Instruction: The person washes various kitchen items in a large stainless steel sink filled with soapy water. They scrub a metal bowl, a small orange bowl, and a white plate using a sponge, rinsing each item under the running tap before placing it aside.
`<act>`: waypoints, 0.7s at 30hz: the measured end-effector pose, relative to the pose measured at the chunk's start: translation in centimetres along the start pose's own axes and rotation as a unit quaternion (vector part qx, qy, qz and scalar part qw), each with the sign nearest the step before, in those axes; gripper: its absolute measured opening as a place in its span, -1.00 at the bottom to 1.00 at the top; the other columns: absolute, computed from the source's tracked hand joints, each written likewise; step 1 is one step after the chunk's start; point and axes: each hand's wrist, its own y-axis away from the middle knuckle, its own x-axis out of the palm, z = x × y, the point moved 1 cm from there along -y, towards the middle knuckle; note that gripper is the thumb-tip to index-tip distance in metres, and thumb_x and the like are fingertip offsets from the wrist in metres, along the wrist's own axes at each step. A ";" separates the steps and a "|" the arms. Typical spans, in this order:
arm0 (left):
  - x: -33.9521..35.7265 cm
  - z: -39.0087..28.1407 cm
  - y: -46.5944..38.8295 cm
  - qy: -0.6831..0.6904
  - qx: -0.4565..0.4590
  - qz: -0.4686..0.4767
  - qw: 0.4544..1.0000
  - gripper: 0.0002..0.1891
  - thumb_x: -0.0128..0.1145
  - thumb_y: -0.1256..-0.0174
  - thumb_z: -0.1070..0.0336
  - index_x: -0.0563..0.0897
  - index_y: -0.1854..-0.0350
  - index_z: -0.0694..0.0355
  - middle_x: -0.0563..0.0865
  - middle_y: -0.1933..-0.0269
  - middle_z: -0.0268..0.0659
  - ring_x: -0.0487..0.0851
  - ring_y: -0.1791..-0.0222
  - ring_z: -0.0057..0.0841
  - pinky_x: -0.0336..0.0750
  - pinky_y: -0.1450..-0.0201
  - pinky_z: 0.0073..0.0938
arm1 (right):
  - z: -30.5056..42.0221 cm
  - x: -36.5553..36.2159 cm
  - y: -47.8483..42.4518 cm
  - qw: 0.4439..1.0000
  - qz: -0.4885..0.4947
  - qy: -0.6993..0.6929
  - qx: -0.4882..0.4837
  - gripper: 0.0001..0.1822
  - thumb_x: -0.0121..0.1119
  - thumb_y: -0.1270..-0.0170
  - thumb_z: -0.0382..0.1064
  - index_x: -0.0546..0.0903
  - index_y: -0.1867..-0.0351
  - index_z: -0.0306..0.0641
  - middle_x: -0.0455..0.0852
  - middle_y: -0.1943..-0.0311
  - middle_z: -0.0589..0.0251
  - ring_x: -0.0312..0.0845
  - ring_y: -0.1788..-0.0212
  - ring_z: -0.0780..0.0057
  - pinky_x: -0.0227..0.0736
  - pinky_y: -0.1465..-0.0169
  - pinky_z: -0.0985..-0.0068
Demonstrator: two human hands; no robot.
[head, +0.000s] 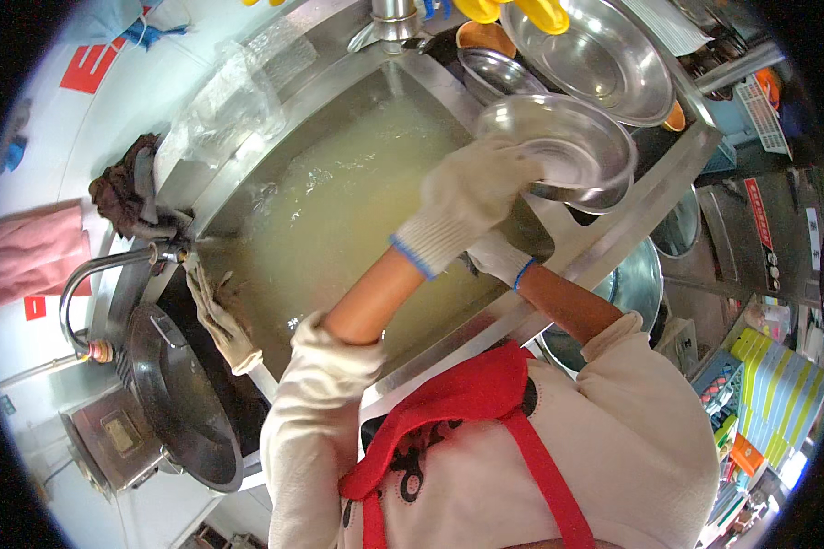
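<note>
My left hand (477, 189), in a cream knitted glove with a blue cuff, reaches over the sink to a shallow stainless-steel basin (590, 130). Its fingers grip the basin's near-left rim; the hand is slightly blurred. Another metal basin shows beneath this one. My right hand (501, 259), in a matching glove, is lower, over the sink's right side. The left hand and wrist partly hide it, and its fingers are out of sight. A small dark edge shows beside it. Cloudy yellowish water (343, 199) fills the steel sink (463, 312).
A larger steel basin (590, 55) and an oval metal bowl (498, 72) stand on the far-right ledge. Yellow gloves (515, 10) hang above them. At left are a curved faucet (75, 281), a spare cream glove (216, 319), a dark wok (178, 398) and clear plastic film (226, 103).
</note>
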 end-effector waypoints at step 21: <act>2.9 12.3 23.6 0.015 -0.535 -0.006 0.845 -0.62 0.05 -0.10 0.26 0.39 0.00 0.20 0.53 0.04 -0.16 0.52 0.05 -0.36 0.42 0.07 -0.51 | -4.5 -1.4 -3.8 0.995 -0.020 -0.049 0.082 -0.84 0.09 -0.09 -0.26 0.49 0.27 -0.15 0.50 0.53 0.39 0.33 0.60 0.71 0.25 0.56 0.72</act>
